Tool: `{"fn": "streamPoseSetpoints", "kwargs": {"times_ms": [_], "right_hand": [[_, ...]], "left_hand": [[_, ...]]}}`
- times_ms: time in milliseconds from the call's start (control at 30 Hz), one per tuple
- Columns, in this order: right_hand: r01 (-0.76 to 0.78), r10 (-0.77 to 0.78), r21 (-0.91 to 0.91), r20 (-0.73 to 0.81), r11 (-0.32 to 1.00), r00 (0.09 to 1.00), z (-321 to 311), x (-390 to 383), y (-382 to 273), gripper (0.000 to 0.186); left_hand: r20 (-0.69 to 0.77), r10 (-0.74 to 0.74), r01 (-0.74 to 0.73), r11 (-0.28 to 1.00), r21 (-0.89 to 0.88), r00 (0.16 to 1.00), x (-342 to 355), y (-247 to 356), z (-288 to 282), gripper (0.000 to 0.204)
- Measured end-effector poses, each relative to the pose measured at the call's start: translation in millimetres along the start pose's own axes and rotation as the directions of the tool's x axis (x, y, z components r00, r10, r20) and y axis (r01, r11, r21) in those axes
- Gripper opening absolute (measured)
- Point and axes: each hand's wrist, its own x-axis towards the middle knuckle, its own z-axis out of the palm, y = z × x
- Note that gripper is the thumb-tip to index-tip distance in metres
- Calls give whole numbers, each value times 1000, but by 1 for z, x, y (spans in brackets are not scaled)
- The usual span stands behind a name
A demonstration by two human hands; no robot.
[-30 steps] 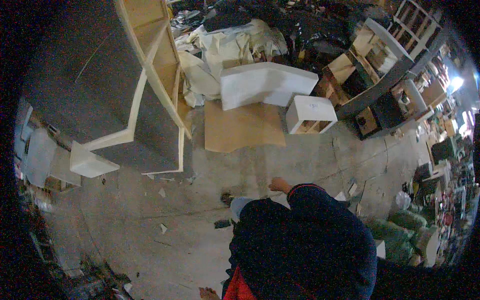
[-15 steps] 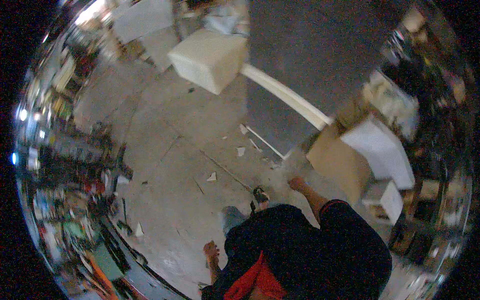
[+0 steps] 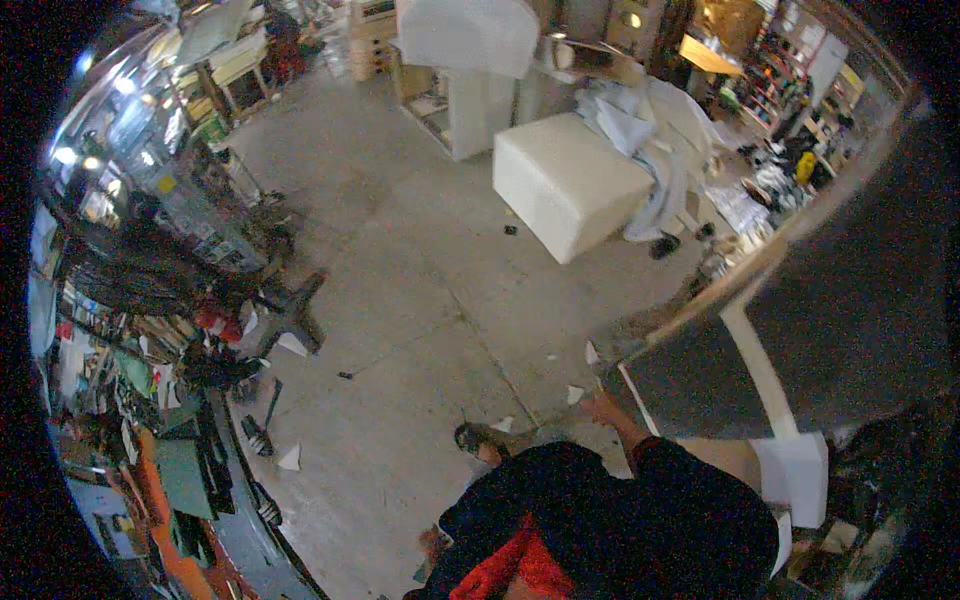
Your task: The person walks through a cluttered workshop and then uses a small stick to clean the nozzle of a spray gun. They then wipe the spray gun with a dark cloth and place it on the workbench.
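My right hand [image 3: 603,408] is out ahead of my dark sleeve, close to the lower left corner of a large dark grey panel [image 3: 690,385]. Blur hides its fingers, and contact with the panel cannot be made out. Low beside my body is my left hand [image 3: 432,543], partly covered by my dark clothing; its fingers are smeared and nothing held shows. A thin white strip [image 3: 638,398] runs along the panel's near left edge, and a wider pale strip [image 3: 762,370] crosses the panel. My shoe [image 3: 475,438] stands on the concrete floor between the hands.
Ahead stands a large cream upholstered-looking block [image 3: 570,185], with grey-blue cloth [image 3: 625,125] and dark shoes [image 3: 665,245] beside it. White scraps [image 3: 290,457] lie on the floor. Stacked boards and tools [image 3: 180,480] line the left. A white angular piece [image 3: 795,475] is at right.
The view has turned left, so the cream block and the dark panel appear farther right. My left hand now sits lower and closer to my body; my right hand remains extended.
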Motion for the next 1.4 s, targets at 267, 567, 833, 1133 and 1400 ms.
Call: {"fn": "streamPoseSetpoints", "kwargs": {"times_ms": [267, 567, 833, 1133, 1400], "right_hand": [[-322, 252, 402, 218, 857, 943, 15, 79, -74, 57], [-177, 156, 30, 344, 984, 926, -50, 256, -267, 43], [50, -152, 266, 377, 963, 914, -167, 424, -599, 34], [173, -258, 224, 442, 959, 859, -182, 633, -795, 30], [244, -125, -149, 548, 958, 827, -165, 663, -878, 28]], "left_hand": [[-328, 173, -320, 822, -472, 929, 143, 230, -166, 26], [-83, 468, -338, 739, 582, 880, 226, 289, -139, 42], [-639, -187, -83, 926, -368, 746, 220, 366, -43, 41], [-257, -373, 269, 892, -363, 891, 280, 529, -74, 37], [-437, -21, 52, 997, 59, 899, 452, 684, -217, 34]]}}
